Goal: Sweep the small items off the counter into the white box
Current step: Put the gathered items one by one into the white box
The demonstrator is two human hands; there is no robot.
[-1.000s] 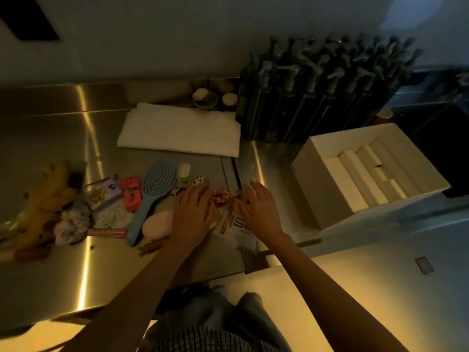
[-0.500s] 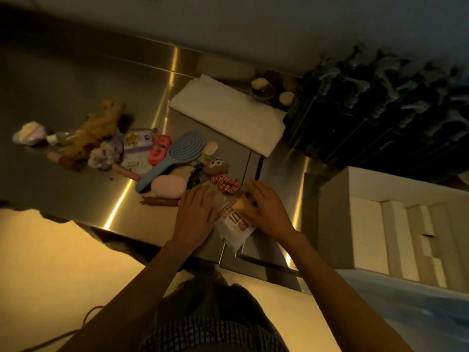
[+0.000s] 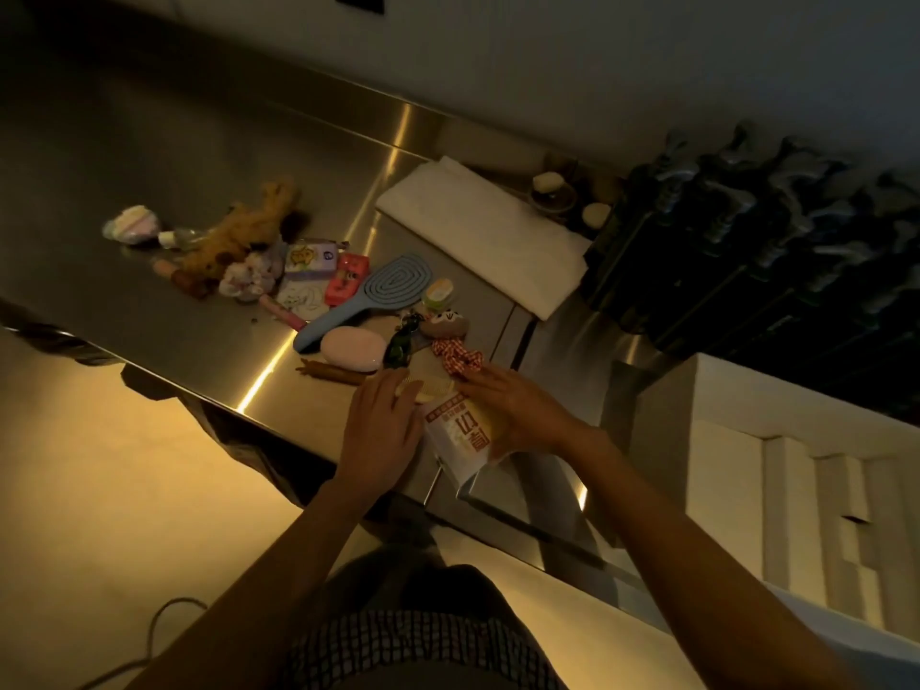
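Both hands are laid flat on the steel table (image 3: 164,311) at its near edge. The left hand (image 3: 381,425) is spread palm down, fingers released, with its fingertips over a pale comb-like piece (image 3: 429,390); nothing is grasped by it. The right hand (image 3: 515,413) is pressed on a white packet (image 3: 460,435), fingers extended over its far end; it cannot be told whether the packet is pinched or only held down. Large dark characters and a red band of small print are carried on the packet, but they are seen turned and cannot be read with confidence.

The white box (image 3: 662,430) is placed to the right, open at the top, with pale blocks inside; its near-left wall lies just beyond the right wrist. The packet's long axis runs from near to far, roughly across the path to the box, so a sideways push to the right is judged to be called for, and the right hand is the nearer of the two to the box.

The remaining small items are spread to the far left of the hands: a blue hairbrush (image 3: 371,296), a pink oval soap (image 3: 353,348), a small doll with a checked ribbon (image 3: 445,326), a red case (image 3: 347,279), a printed card (image 3: 308,256) and a brown plush toy (image 3: 239,231). A folded white cloth (image 3: 478,236) lies farther back.
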